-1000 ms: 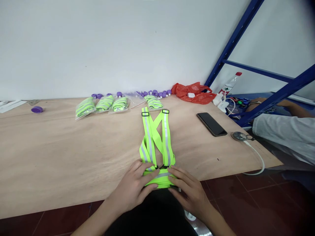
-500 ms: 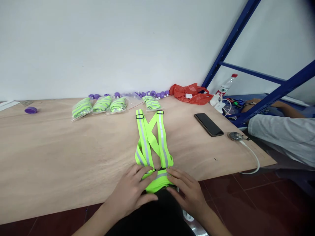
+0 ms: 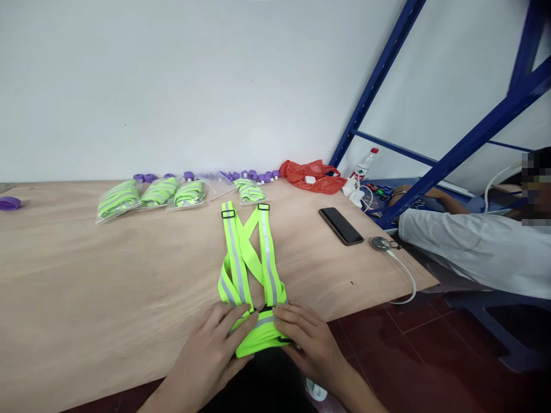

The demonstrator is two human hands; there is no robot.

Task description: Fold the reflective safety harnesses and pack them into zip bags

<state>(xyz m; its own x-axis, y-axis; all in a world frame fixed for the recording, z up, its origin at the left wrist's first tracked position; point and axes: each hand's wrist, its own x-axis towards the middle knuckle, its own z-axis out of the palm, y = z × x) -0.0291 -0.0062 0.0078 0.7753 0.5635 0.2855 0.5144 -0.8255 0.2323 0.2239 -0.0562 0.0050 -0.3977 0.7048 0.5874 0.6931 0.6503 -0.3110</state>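
Observation:
A neon yellow-green harness with grey reflective stripes (image 3: 267, 258) lies on the wooden table, its straps crossing and two black buckles at the far end. Its folded waist band is at the table's near edge. My left hand (image 3: 219, 338) grips the band's left part, fingers on top and thumb underneath. On the right part of the band, my right hand (image 3: 303, 335) has its fingers on top, with the thumb hidden below. Both hands are closed on the harness.
Bagged neon straps (image 3: 118, 199), purple caps (image 3: 188, 176) and a red plastic bag (image 3: 312, 175) line the wall. A phone (image 3: 341, 226) and a round device with a white cable (image 3: 381, 244) lie right. Beyond the blue frame (image 3: 374, 74) sits a person in a white shirt (image 3: 469, 244).
The view has turned to the right, so things appear further left and more of the other person shows. The waist band now hangs tilted slightly more over the edge, my left thumb beneath it.

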